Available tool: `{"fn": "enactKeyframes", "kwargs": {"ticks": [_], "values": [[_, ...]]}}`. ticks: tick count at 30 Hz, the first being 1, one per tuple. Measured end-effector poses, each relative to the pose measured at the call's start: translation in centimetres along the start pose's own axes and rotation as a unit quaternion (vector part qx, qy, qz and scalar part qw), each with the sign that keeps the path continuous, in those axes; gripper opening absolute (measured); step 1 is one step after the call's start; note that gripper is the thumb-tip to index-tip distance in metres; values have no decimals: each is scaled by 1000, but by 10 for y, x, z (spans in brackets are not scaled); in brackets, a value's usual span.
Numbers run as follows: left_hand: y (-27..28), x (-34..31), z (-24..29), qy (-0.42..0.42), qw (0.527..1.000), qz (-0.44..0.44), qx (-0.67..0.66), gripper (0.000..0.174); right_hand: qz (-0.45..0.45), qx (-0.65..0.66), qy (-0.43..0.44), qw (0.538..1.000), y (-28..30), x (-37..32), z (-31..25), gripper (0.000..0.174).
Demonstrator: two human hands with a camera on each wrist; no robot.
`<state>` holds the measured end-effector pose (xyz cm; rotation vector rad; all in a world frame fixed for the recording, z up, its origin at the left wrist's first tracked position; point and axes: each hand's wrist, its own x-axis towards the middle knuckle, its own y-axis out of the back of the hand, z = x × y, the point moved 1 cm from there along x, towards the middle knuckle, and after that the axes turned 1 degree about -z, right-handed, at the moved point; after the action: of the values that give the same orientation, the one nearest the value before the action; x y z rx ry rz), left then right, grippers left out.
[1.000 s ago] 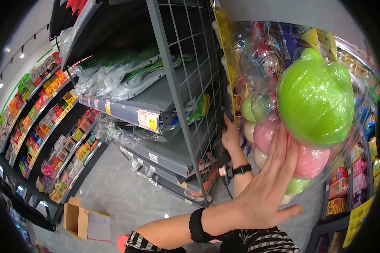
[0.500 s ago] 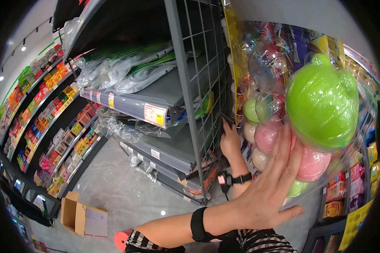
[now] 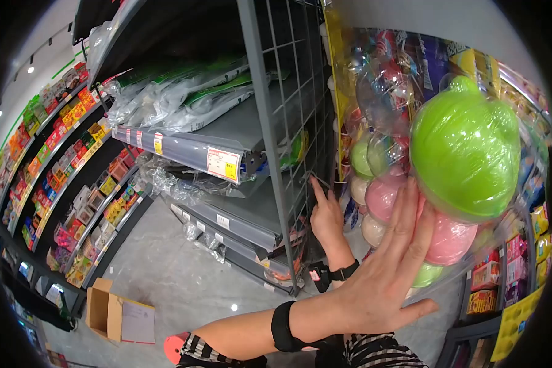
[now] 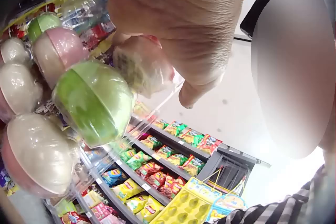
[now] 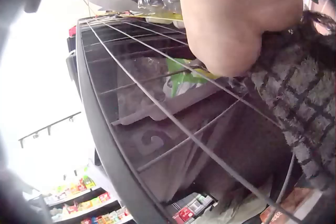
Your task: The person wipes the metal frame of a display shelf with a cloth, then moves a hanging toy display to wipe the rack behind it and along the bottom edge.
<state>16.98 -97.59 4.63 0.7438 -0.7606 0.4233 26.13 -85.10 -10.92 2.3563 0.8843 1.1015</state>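
Observation:
In the head view my left hand (image 3: 380, 276) lies with straight fingers against the pink ball (image 3: 451, 239) in a hanging cluster of plastic-wrapped balls. A big green wrapped shape with a lobed top (image 3: 466, 153) bulges out just above the fingertips. Behind my left forearm, my right hand (image 3: 329, 221) reaches up between this cluster and the wire grid (image 3: 282, 122) at the shelf end. Its index finger is stretched, with the tip right at the grid. The right wrist view shows the hand's heel beside the grid and a dark, fuzzy checked surface (image 5: 294, 92).
Left of the grid, a shelf (image 3: 178, 150) holds plastic-packed goods. An open cardboard box (image 3: 104, 313) stands on the floor. Snack shelves (image 3: 61, 184) line the far left, and more (image 3: 512, 257) stand at the right. A yellow tray-like pack (image 4: 184, 211) shows in the left wrist view.
My right hand has shifted left and down, from beside the ball cluster to the wire grid. The left hand keeps its place on the cluster. The head view has turned slightly.

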Motion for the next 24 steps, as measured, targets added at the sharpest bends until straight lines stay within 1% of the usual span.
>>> {"fn": "enactKeyframes", "kwargs": {"ticks": [1, 3, 4, 6, 7, 8, 9, 10, 12, 13, 15, 16, 19, 20, 22, 24], "values": [[0, 1, 1, 7, 1000, -5, 7, 108, 2, 0, 2, 1000, 4, -3, -2, 69], [0, 0, 3, 10, 1000, -11, 14, 108, -32, 21, 17, 999, 14, -13, -7, 66], [-1, 0, 2, 13, 1000, -10, 9, 109, -29, 19, 20, 999, 14, -21, -6, 66], [-1, 0, 2, 17, 1000, -8, 2, 109, 9, 82, 25, 996, 11, -43, -4, 60], [-1, 0, 2, 16, 1000, -7, 5, 109, 10, 81, 25, 996, 16, -47, -7, 60], [-1, 0, 2, 16, 1000, -7, 7, 109, 0, 173, 1, 985, 24, -50, -12, 55], [0, 0, 3, 16, 1000, -8, 7, 109, -9, 264, -23, 964, 33, -53, -18, 50], [0, 0, 4, 22, 1000, -12, 6, 110, -8, 265, -24, 964, 41, -50, -27, 50], [1, -3, 4, 33, 999, -16, 5, 112, 51, 250, 66, 965, 57, -37, -48, 51], [2, -3, 4, 34, 999, -17, 3, 111, 49, 250, 64, 965, 60, -28, -56, 51], [3, -4, 4, 35, 999, -17, 0, 111, -74, 157, 25, 985, 59, -14, -69, 50], [3, -3, 5, 39, 999, -17, -2, 112, -52, 154, 56, 985, 50, -11, -68, 51], [5, -2, 7, 36, 999, -12, -1, 111, -37, 174, 71, 981, 53, -21, -69, 49], [5, -3, 8, 32, 999, -10, -3, 111, -19, 178, 71, 981, 52, -29, -67, 46], [4, -5, 6, 31, 999, -7, 2, 111, -24, 182, 67, 981, 52, -52, -63, 45], [4, -6, 5, 32, 999, -6, 8, 111, -28, 189, 61, 980, 51, -59, -62, 44]]}}
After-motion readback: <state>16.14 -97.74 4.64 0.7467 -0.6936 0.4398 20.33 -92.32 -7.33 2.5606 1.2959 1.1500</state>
